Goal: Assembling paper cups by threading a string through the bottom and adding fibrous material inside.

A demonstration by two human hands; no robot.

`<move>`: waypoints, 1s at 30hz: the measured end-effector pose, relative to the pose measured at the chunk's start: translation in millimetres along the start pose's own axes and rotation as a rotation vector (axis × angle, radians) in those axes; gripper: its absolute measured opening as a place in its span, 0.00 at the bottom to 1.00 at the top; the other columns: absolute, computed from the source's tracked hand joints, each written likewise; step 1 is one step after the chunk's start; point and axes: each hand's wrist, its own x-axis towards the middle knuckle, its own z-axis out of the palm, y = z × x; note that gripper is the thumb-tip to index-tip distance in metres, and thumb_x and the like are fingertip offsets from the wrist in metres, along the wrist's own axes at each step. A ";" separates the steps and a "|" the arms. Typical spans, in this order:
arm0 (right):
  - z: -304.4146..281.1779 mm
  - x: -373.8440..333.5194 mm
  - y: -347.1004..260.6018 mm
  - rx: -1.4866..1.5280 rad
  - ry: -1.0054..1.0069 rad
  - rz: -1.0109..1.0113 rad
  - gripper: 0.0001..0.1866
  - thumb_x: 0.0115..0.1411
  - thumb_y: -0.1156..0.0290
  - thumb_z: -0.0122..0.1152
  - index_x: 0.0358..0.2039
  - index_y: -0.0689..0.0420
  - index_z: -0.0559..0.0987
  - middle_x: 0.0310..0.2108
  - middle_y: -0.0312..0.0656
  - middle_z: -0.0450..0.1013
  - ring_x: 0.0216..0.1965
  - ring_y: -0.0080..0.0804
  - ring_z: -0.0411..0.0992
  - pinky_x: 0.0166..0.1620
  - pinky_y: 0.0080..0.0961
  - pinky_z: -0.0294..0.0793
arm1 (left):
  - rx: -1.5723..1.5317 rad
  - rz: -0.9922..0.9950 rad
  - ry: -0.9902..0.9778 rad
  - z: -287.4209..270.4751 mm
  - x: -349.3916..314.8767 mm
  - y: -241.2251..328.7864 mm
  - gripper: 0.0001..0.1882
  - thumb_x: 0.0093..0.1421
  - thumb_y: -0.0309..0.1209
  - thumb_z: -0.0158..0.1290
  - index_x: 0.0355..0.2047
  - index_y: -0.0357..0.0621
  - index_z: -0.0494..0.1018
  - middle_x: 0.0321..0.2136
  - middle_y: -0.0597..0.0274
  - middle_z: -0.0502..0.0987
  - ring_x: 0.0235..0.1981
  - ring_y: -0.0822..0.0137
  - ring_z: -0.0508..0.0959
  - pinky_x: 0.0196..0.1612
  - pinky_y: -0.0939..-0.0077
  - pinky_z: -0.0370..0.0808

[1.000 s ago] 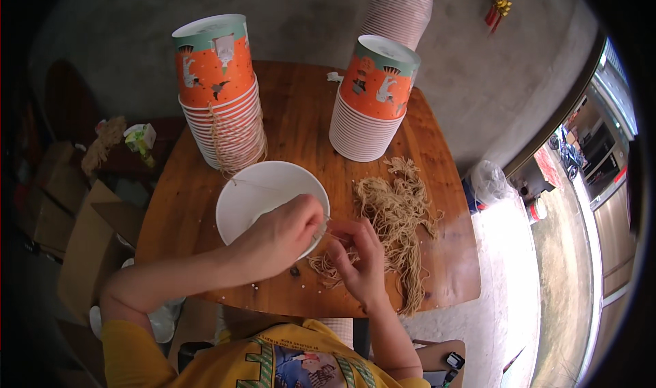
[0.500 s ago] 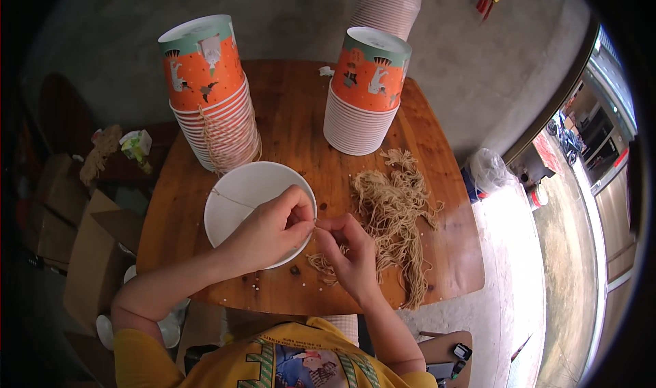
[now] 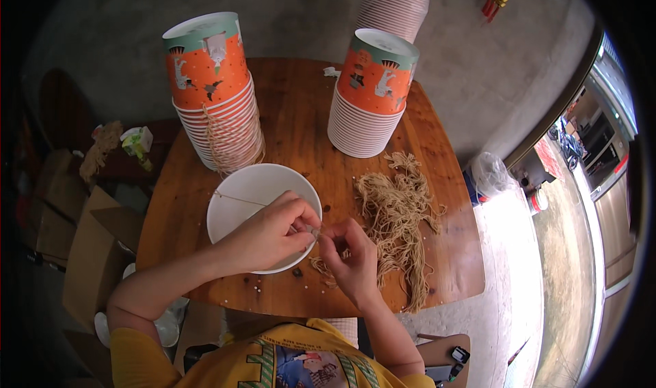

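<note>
A white paper bucket [image 3: 227, 220] stands mouth up before me on the wooden table. Tan string [image 3: 240, 199] runs from its far left rim across the mouth toward my left hand [image 3: 273, 232]. That hand reaches over the bucket, its thumb and fingers closed in a pinch on the string at the right rim. My right hand [image 3: 354, 259] meets it there, thumb and forefinger pinched at the string's end; the exact spot is partly hidden by the fingers. To the right of the bucket lies a tangled heap of cut tan string [image 3: 391, 214].
Behind the bucket rise two stacks of upside-down orange and green paper buckets, one left [image 3: 212, 80] and one right [image 3: 374, 80]. String drapes down the left stack. Another wrapped stack [image 3: 395, 5] is farther back. An open cardboard box [image 3: 96, 251] sits left of the table [image 3: 294, 115].
My fingertips have drawn slightly apart at the rim, and my left fingers have loosened their curl a little. The whole view has shifted slightly.
</note>
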 end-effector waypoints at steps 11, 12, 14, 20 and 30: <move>-2.8 -0.9 1.0 0.082 -0.032 0.017 0.05 0.59 0.77 0.60 0.33 0.61 0.73 0.28 0.36 0.72 0.27 0.18 0.73 0.32 0.16 0.73 | 0.311 0.158 0.070 2.7 -2.6 13.3 0.07 0.59 0.22 0.51 0.37 0.37 0.67 0.40 0.56 0.65 0.37 0.62 0.74 0.44 0.72 0.73; -2.9 -0.9 1.0 0.134 -0.029 0.053 0.05 0.59 0.78 0.60 0.34 0.62 0.73 0.28 0.35 0.73 0.28 0.17 0.73 0.33 0.15 0.73 | 0.310 0.159 0.067 4.4 -2.7 15.8 0.07 0.59 0.22 0.51 0.37 0.37 0.67 0.40 0.56 0.65 0.37 0.62 0.74 0.44 0.72 0.73; -0.5 -1.0 0.9 0.164 -0.021 0.035 0.05 0.60 0.78 0.59 0.35 0.62 0.72 0.29 0.35 0.73 0.28 0.16 0.72 0.33 0.15 0.72 | 0.608 0.438 0.129 7.6 -4.1 20.2 0.06 0.59 0.20 0.50 0.36 0.36 0.65 0.40 0.55 0.64 0.38 0.58 0.73 0.44 0.70 0.73; 4.4 -2.9 4.2 0.149 -0.007 0.035 0.05 0.60 0.77 0.59 0.36 0.61 0.73 0.27 0.34 0.72 0.26 0.16 0.70 0.30 0.15 0.70 | 0.520 0.456 0.189 10.4 -0.2 11.1 0.09 0.57 0.19 0.53 0.37 0.38 0.66 0.39 0.57 0.64 0.36 0.61 0.73 0.38 0.71 0.74; 7.6 -7.1 5.3 0.227 0.022 0.089 0.06 0.60 0.75 0.61 0.33 0.60 0.72 0.24 0.32 0.70 0.24 0.13 0.66 0.29 0.14 0.68 | 0.352 0.214 0.199 10.9 -19.7 17.5 0.12 0.58 0.20 0.51 0.43 0.39 0.65 0.40 0.55 0.66 0.35 0.59 0.76 0.37 0.67 0.75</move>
